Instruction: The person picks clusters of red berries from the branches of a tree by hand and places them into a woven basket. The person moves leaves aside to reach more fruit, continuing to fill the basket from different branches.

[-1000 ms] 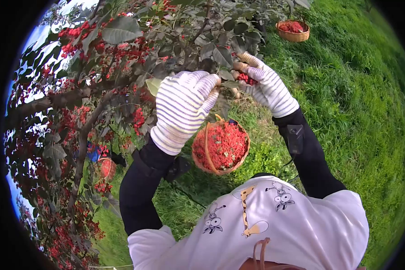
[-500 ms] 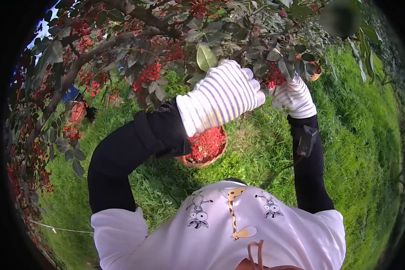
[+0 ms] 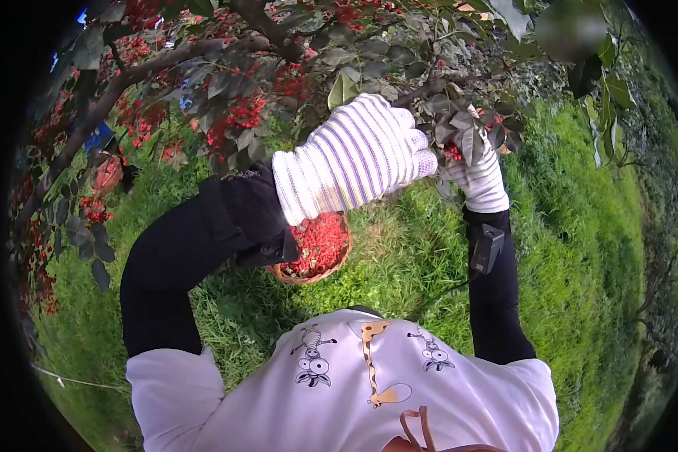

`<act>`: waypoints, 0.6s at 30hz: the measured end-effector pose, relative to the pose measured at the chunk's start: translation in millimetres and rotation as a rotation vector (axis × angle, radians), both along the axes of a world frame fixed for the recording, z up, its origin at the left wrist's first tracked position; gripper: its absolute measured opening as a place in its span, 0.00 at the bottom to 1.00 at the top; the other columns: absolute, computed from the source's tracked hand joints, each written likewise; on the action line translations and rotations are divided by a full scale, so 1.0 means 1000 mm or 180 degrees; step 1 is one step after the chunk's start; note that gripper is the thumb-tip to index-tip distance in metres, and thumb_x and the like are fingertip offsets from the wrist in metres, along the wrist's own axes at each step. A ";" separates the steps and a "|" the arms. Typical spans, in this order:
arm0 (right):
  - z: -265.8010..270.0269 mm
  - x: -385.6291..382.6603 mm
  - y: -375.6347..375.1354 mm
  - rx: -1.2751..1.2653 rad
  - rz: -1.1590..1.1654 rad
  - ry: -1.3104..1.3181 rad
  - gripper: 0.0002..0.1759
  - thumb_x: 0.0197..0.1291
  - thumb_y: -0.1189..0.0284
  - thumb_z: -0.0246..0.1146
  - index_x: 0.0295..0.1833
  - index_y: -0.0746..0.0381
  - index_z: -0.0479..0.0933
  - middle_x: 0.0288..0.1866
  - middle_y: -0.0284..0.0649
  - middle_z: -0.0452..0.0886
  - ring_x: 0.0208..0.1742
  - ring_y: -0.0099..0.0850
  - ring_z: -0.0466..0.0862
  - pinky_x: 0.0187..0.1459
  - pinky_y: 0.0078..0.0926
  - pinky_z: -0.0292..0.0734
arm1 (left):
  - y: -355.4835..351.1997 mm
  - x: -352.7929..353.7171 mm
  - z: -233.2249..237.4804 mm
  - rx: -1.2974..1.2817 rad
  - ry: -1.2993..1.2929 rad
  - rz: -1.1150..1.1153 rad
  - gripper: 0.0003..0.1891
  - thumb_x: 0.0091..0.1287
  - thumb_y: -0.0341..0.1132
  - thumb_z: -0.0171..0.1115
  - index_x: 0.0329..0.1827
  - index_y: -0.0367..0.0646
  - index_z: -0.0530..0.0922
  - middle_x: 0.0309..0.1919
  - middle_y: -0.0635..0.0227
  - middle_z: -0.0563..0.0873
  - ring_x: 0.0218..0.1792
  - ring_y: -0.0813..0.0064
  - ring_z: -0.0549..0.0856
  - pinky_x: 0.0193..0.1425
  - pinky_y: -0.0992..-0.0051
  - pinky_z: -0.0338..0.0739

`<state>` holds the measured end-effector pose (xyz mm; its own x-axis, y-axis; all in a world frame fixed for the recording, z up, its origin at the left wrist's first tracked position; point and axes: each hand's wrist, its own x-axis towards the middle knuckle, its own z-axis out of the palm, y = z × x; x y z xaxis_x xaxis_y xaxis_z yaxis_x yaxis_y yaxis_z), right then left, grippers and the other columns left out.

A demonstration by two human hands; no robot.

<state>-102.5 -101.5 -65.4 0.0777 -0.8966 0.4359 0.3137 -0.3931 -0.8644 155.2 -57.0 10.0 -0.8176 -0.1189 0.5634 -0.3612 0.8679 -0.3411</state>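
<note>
Both hands shift slightly left; left hand [image 3: 354, 158] curls closed beside red berry cluster [image 3: 453, 151], right hand [image 3: 481, 181] behind leaves [image 3: 471, 135], grip unclear

Ribbed knit cloth gloves [image 3: 354, 162], coarse woven wicker basket [image 3: 306, 279], glossy red berries [image 3: 242, 114].

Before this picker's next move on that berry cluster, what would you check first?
1. Right hand at the red berry cluster: ok.
2. Right grip closed on it: cannot tell, leaves cover it.
3. Left hand raised beside the cluster: ok.
4. Basket upright, berries inside: ok.
5. Room left in basket: cannot tell, the left arm covers part.
</note>
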 end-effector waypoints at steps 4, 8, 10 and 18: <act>0.028 0.028 0.031 -0.0322 -0.0127 0.0215 0.22 0.65 0.62 0.57 0.62 0.57 0.67 0.44 0.33 0.77 0.42 0.23 0.77 0.43 0.25 0.73 | -0.004 -0.003 -0.002 -0.0089 -0.0087 -0.0078 0.11 0.57 0.40 0.55 0.38 0.46 0.80 0.37 0.69 0.83 0.40 0.65 0.81 0.38 0.65 0.72; -0.005 0.001 0.041 0.0369 0.0487 -0.0661 0.25 0.62 0.67 0.61 0.64 0.58 0.65 0.45 0.33 0.77 0.42 0.25 0.77 0.44 0.30 0.74 | 0.006 -0.005 -0.007 0.0099 -0.0234 -0.0106 0.11 0.59 0.40 0.54 0.39 0.48 0.80 0.38 0.69 0.83 0.40 0.65 0.81 0.39 0.65 0.72; -0.007 -0.009 0.052 0.0240 0.0889 -0.1087 0.33 0.58 0.71 0.63 0.68 0.58 0.60 0.43 0.33 0.77 0.34 0.24 0.76 0.39 0.25 0.73 | 0.016 -0.003 -0.007 -0.0125 -0.0227 -0.0050 0.12 0.59 0.40 0.54 0.42 0.50 0.81 0.39 0.69 0.83 0.42 0.65 0.81 0.43 0.65 0.70; -0.115 -0.016 0.062 0.1719 0.0822 -0.1889 0.17 0.60 0.77 0.58 0.55 0.63 0.72 0.43 0.39 0.77 0.37 0.30 0.78 0.32 0.20 0.74 | 0.017 -0.003 -0.018 0.0057 0.0710 0.0188 0.20 0.51 0.37 0.65 0.50 0.50 0.79 0.47 0.67 0.81 0.48 0.61 0.78 0.48 0.61 0.71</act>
<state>-118.6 -40.0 -180.0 0.2024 -0.9792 -0.0145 0.7986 0.1736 -0.5762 152.0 -40.0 -7.7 -0.6645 -0.1745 0.7266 -0.4762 0.8482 -0.2318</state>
